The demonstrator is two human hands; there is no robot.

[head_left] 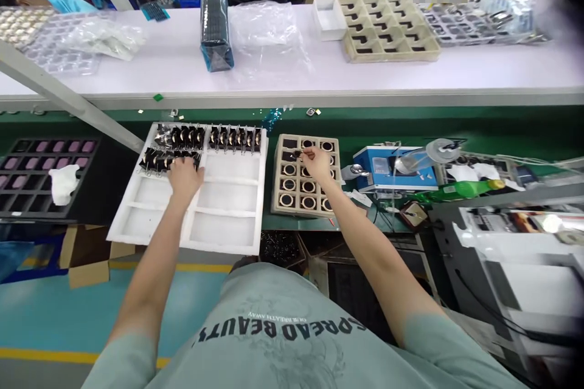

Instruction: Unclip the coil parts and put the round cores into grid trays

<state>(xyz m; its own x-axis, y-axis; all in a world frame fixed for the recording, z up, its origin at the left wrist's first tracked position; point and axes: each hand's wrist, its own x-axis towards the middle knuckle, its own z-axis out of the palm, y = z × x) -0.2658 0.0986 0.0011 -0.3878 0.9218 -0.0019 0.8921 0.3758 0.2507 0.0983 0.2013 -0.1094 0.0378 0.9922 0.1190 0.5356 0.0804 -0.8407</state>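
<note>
A white foam tray with several compartments lies in front of me on the left. Rows of black binder clips with silver wire handles fill its far compartments; pale gold round edges show between their jaws. My left hand is curled over the nearer left row, closed at a clip, its fingertips partly hidden. To the right stands a beige compartment tray with dark round parts rimmed in gold. Above its upper left compartments, my right hand pinches a small dark part, its details too small to tell.
Right of the beige tray are a blue device and a green bottle. A black tray with pink pieces lies far left. Along the back runs a white shelf holding another beige tray. Other people sit beyond.
</note>
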